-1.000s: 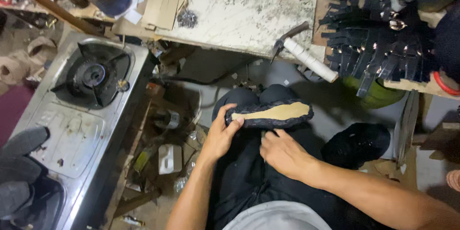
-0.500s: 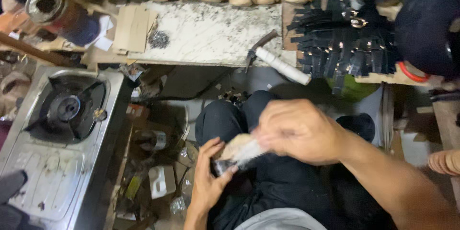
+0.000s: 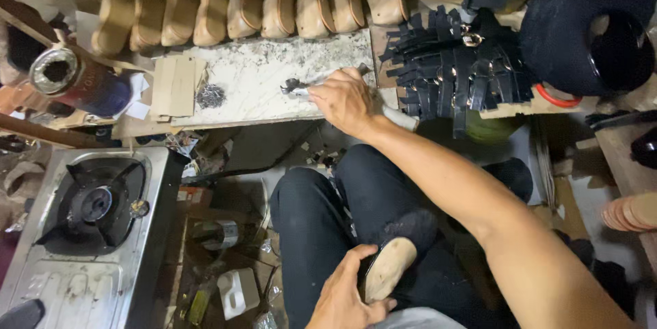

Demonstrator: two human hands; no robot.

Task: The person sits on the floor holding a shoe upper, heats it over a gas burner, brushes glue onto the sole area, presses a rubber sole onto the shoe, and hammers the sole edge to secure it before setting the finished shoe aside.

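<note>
Nearest us, our left hand [image 3: 349,298] curls around a shoe [image 3: 387,269] with a tan sole and dark upper, holding it against our lap in dark trousers [image 3: 321,212]. To the left, low beside our knees, sits a steel gas stove [image 3: 89,233] with one black burner, and small litter lies on the floor between it and our legs. Further out, our right hand [image 3: 345,99] stretches to the white marble slab [image 3: 253,76] and closes on a hammer [image 3: 400,119], its pale handle poking out under the wrist; we cannot tell how the head lies. A small heap of dark tacks [image 3: 210,95] rests on the slab, well apart from that hand. To the right is a pile of black straps [image 3: 455,69], and beyond the slab stands a row of tan shoe lasts [image 3: 239,7].
</note>
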